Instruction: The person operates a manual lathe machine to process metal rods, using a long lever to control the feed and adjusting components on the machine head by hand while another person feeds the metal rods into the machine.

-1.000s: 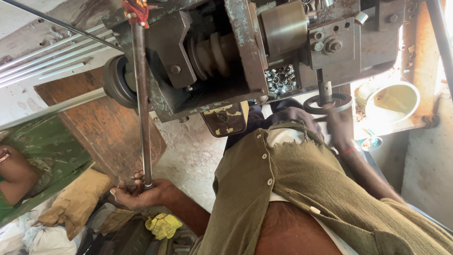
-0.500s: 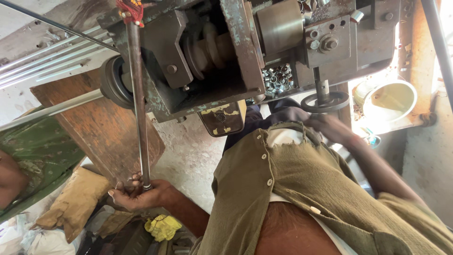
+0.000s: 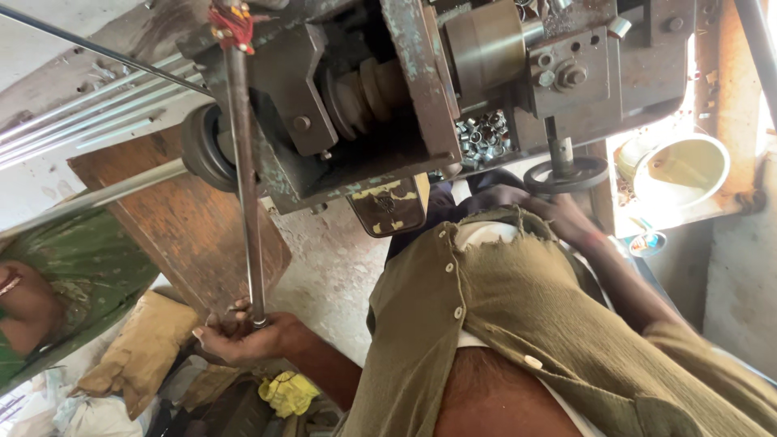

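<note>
Hands work on either side of a grey-green metal machine (image 3: 356,121) in the single head view, which looks down past the person's olive button shirt (image 3: 518,324).

Left hand (image 3: 243,336): its grip is closed around the lower end of a long, thin steel lever rod (image 3: 245,186). The rod runs almost straight up from the fist to the machine's top left corner, where a scrap of red cloth (image 3: 231,18) is tied around its upper end.

Right hand (image 3: 558,212): it rests at the rim of a small dark round handwheel (image 3: 566,174), which sits on a short vertical shaft under the machine's right-hand block. The shirt edge hides part of the fingers, so I cannot tell whether this grip is closed on the wheel or only touching it.

Just left of the handwheel shaft, a pocket in the machine holds a heap of small shiny metal nuts (image 3: 484,133). A pale yellow round bowl (image 3: 684,170) stands to the right, well apart from the wheel. A brown wooden board (image 3: 182,235) leans behind the rod, and a crumpled yellow cloth (image 3: 287,392) lies on the floor below the left hand.
</note>
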